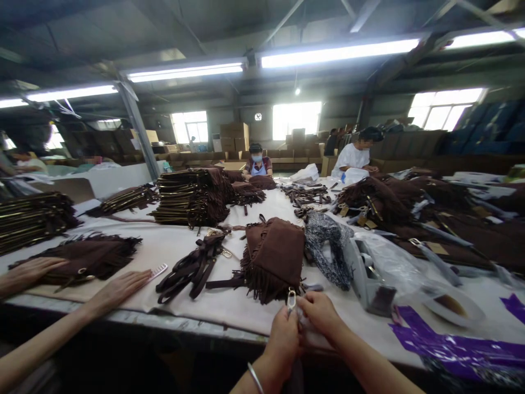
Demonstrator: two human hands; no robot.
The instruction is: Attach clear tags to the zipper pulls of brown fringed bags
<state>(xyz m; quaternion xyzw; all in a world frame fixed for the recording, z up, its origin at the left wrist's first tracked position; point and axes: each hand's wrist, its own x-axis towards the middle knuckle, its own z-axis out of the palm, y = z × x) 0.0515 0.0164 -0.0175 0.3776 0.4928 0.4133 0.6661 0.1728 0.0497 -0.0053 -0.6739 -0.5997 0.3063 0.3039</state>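
At the table's front edge, my left hand is closed round a strap end with a gold snap hook sticking up above the fingers. A greyish wrap seems to cover the strap, which hangs down below the hand. My right hand pinches at the same spot, its fingertips against the wrap beside the hook. Just beyond both hands lies a brown fringed suede bag. Left of it is a bundle of dark brown straps with gold hooks.
A co-worker's hand with a pink comb is at left, by another fringed bag. Bag stacks stand behind. At right are a tape dispenser, a tape roll, purple plastic and piled bags.
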